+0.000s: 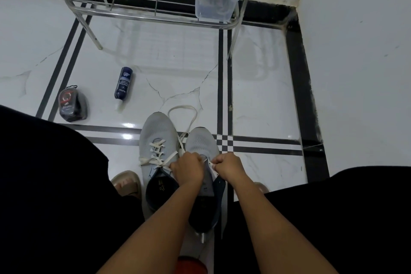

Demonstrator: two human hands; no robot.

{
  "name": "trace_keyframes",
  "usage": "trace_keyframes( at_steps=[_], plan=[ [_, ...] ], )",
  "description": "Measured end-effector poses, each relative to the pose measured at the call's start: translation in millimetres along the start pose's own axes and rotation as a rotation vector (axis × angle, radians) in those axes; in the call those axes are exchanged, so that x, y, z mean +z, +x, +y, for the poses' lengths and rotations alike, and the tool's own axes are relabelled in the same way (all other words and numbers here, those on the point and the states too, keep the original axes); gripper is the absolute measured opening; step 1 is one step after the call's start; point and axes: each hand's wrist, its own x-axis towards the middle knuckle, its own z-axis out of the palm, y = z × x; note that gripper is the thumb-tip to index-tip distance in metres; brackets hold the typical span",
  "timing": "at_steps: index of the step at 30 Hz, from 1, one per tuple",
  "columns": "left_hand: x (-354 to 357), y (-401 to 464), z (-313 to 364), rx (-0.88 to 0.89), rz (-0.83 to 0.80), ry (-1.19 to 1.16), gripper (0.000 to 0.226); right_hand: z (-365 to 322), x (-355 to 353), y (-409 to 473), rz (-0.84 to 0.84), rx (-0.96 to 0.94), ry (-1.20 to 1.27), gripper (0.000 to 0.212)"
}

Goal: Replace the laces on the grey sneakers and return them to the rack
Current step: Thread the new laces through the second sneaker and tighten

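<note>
Two grey sneakers stand side by side on the floor between my knees, toes pointing away. The left sneaker (156,133) carries a white lace through its eyelets, tied loosely. Over the right sneaker (200,140) both hands work at the eyelets. My left hand (189,168) has curled fingers gripping the white lace (182,115), which loops out onto the floor past the toes. My right hand (228,165) pinches the lace at the right eyelet edge. The metal shoe rack (142,10) stands at the far side.
A dark blue bottle (123,83) lies on the tiles to the left, with a black shoe-polish sponge case (72,104) further left. A clear plastic box (214,4) sits on the rack's lower shelf. A wall closes the right side. My sandalled foot (127,182) rests beside the left sneaker.
</note>
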Motion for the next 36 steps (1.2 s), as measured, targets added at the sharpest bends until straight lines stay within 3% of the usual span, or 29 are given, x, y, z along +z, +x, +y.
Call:
trace_keyframes(
  at_steps=[8,13,18,26,30,33,36],
  plan=[
    [6,4,-5,0.169,0.021,0.031,0.023,3,2,4,-0.009,-0.009,-0.007,0.021],
    [9,7,-5,0.115,0.058,-0.047,0.021,4,4,7,-0.025,-0.011,-0.035,0.02],
    [11,4,-2,0.259,0.039,0.124,0.023,7,8,8,-0.041,-0.041,-0.057,0.018],
    [16,-4,2,0.017,0.098,-0.09,0.018,1,10,9,-0.039,-0.045,0.026,0.022],
    [18,-3,1,0.029,0.091,-0.062,0.018,3,11,11,-0.057,-0.004,0.08,0.017],
    [17,0,0,0.067,0.084,-0.046,0.018,3,15,17,0.043,0.045,0.203,0.011],
    [17,0,0,0.086,0.083,-0.06,0.015,2,23,24,0.064,-0.03,0.092,0.013]
  ],
)
